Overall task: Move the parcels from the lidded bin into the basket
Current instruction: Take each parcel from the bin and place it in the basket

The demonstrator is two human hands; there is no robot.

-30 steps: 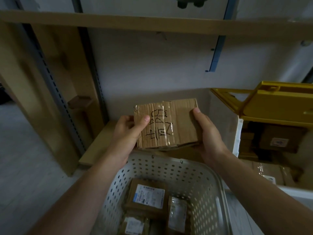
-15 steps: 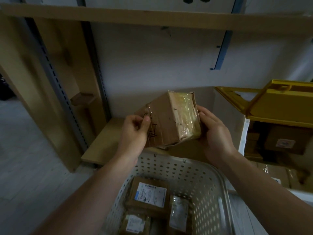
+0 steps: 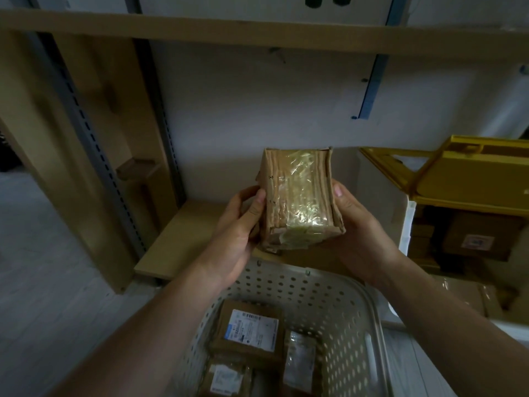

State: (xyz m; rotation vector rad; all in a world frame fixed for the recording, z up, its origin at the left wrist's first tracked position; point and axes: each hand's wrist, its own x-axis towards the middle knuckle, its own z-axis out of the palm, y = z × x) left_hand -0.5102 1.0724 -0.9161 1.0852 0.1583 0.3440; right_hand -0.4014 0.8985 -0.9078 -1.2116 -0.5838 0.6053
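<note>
A small cardboard parcel (image 3: 297,196) wrapped in clear tape is held up between both hands, its taped narrow side facing me. My left hand (image 3: 237,224) grips its left side, thumb on the front edge. My right hand (image 3: 360,224) cups its right side and underside. Just below and in front stands the white perforated basket (image 3: 337,299), with several labelled parcels (image 3: 252,330) lying inside. At the right stands the bin (image 3: 403,222) with its yellow lid (image 3: 469,173) swung open, and more brown parcels (image 3: 475,239) show inside.
A wooden shelf board (image 3: 183,242) runs behind the basket at hand height, and another shelf (image 3: 257,30) spans overhead. Grey slotted uprights (image 3: 94,138) and wooden panels stand at the left. A white wall lies behind. Pale floor shows at the lower left.
Both hands have turned the parcel: a second ago its broad handwritten face looked at me, now the taped narrow side does. It stays above the basket's far rim.
</note>
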